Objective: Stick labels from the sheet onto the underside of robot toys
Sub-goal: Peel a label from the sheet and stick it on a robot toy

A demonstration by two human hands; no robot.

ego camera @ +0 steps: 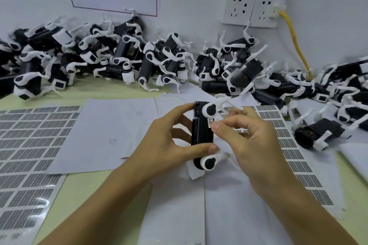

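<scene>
My left hand (167,141) grips a black-and-white robot toy (202,137) at the table's centre, index finger on its far end, thumb near its lower end. The toy lies lengthwise with its white legs pointing right. My right hand (247,139) pinches a small white label (210,122) between thumb and fingertip, pressed against the toy's black body by the upper leg joint. A label sheet (294,151) lies under and right of my right hand. Another label sheet (29,145) covers the table's left side.
A long heap of robot toys (139,55) runs along the back wall. More toys (322,131) lie at the right. White backing papers (111,131) cover the table's middle. Wall sockets (249,8) and a yellow cable (296,45) sit at the back right.
</scene>
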